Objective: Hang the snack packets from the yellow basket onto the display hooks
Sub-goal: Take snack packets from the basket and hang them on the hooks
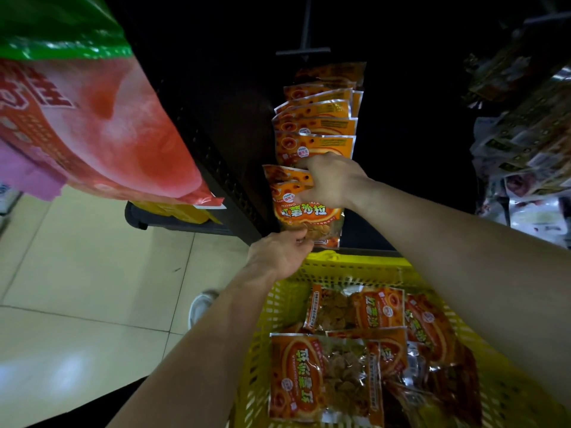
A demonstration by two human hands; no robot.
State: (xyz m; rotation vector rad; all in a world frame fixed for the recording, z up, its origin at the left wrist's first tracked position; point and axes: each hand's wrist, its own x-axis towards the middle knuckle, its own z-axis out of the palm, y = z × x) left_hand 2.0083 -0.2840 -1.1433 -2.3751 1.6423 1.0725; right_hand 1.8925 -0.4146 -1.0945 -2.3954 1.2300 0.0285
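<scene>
An orange snack packet [307, 214] hangs upright in front of the dark display rack. My right hand [332, 180] grips its top edge, and my left hand [279, 253] pinches its bottom corner. Behind it, a row of several matching orange packets [315, 125] hangs on a hook; the hook itself is hidden. Below my arms sits the yellow basket [349, 268], holding several more orange packets [315, 375].
A large red and green bag [102, 125] hangs close at the upper left. Other hanging packets [525, 143] crowd the right side. A metal hook bar [304, 50] sticks out above the row. Tiled floor [92, 273] and my shoe [200, 304] lie at the left.
</scene>
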